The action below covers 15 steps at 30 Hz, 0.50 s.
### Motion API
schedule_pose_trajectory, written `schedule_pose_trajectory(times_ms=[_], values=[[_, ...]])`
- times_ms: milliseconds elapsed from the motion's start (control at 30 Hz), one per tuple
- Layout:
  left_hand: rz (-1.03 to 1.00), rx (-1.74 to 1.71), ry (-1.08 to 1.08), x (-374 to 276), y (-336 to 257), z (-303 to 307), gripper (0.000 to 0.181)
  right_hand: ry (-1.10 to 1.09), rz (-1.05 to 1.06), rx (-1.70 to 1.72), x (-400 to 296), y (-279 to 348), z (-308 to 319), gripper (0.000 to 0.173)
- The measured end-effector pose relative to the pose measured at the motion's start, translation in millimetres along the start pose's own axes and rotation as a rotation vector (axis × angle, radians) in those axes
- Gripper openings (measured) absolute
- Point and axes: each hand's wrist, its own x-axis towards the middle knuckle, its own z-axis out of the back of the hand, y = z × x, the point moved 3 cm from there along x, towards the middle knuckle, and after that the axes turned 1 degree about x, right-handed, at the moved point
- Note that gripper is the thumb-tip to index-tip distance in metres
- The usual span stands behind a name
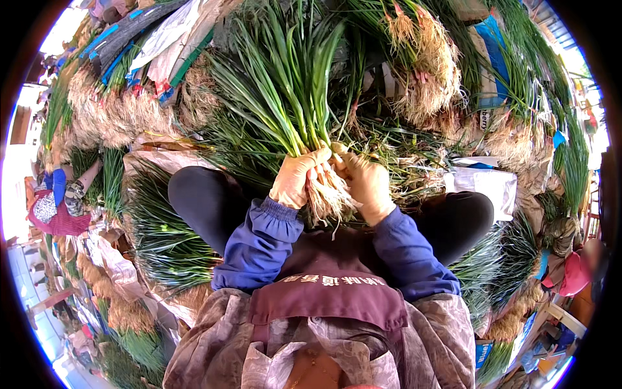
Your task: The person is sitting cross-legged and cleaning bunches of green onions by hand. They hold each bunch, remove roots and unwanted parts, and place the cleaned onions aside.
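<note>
My left hand (294, 180), which appears to wear a thin glove, grips a bunch of green garlic (296, 97) just above its roots. The long flat leaves fan out away from me. Pale, pinkish roots (328, 194) hang towards my lap. Close against it, my right hand (364, 182) is curled with thumb and fingers pinched at the base of the stems on the bunch's right side. What exactly lies between those fingertips is partly hidden. Loose leaf and root trimmings (413, 165) lie just beyond my right hand.
My bent knees (204, 204) flank the work. Heaped green garlic (170, 238) lies at the left; a rooted bundle (423, 73) sits ahead right. Further left, roots (121, 107) are stacked beside sacks (170, 44). A white plastic sheet (486, 187) lies at the right. Other people (573, 272) sit at both sides.
</note>
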Motion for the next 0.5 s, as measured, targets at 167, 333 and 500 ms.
schedule_pose_trajectory(times_ms=[167, 333, 500], values=[[-0.059, -0.091, -0.016, -18.1, -12.2, 3.8, 0.020, -0.063, -0.149, 0.368, 34.3, -90.2, 3.0, 0.025], [-0.021, 0.226, -0.076, -19.8, -6.6, 22.1, 0.012, 0.241, -0.077, 0.522, 51.8, 7.2, -21.2, 0.026], [-0.019, 0.097, -0.113, -21.1, -7.4, 20.3, 0.015, -0.132, 0.067, -0.054, 56.9, 17.4, -32.4, 0.031]])
